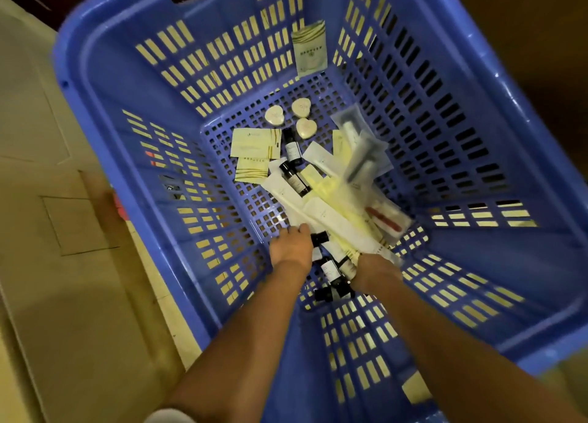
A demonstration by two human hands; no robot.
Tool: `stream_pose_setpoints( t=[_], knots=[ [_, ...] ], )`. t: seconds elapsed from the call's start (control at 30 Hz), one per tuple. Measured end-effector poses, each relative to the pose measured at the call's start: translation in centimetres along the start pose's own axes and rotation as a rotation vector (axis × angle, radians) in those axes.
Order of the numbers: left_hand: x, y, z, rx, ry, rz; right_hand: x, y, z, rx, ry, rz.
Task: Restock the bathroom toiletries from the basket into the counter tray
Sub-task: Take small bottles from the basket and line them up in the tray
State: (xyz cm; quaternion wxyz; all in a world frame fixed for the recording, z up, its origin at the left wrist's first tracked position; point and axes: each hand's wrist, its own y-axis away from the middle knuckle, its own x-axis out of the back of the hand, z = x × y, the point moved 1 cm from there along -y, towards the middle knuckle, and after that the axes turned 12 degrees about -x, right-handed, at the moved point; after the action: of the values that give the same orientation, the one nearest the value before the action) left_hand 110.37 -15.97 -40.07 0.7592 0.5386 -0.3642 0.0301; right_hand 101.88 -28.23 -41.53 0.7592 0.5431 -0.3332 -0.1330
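A large blue slotted basket (477, 82) fills the view. On its floor lies a heap of long white and yellow packets (327, 216), small dark bottles (293, 150), three heart-shaped soaps (274, 116) and flat sachets (254, 142). My left hand (291, 247) is down on the near end of the heap, fingers bent onto a white packet; whether it holds anything does not show. My right hand (375, 268) is at the base of a fan of long packets that rises blurred from it, its fingers hidden beneath them. The counter tray is not in view.
A sachet (309, 49) leans against the far basket wall. Clear blurred packs (362, 155) and a packet with a red item (385, 219) lie to the right. More dark bottles (331, 271) sit between my wrists. Tiled floor (47, 231) runs along the left.
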Motion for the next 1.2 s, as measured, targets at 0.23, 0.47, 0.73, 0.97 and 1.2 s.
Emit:
stream_pose_setpoints(
  t=[0.23, 0.47, 0.73, 0.97, 1.2],
  knots=[
    [1.2, 1.6, 0.6, 0.054, 0.067, -0.123, 3.4, 1.4, 0.2, 0.075, 0.008, -0.009],
    [7.8, 9.3, 1.2, 0.02, 0.883, -0.038, 11.3, 10.1, 3.5, 0.29, -0.287, 0.143],
    [15.8, 21.7, 2.3, -0.243, 1.601, 0.281, 17.4, 24.0, 8.4, 0.649, -0.832, 0.14],
    [22.7, 29.5, 4.7, -0.532, 1.705, 0.52, 20.8, 34.4, 10.1, 1.007, -1.29, -0.02],
    [26.8, 34.1, 7.5, -0.753, 1.727, 0.608, 22.2, 41.2, 10.4, 1.0, -1.685, -0.198]
  ],
)
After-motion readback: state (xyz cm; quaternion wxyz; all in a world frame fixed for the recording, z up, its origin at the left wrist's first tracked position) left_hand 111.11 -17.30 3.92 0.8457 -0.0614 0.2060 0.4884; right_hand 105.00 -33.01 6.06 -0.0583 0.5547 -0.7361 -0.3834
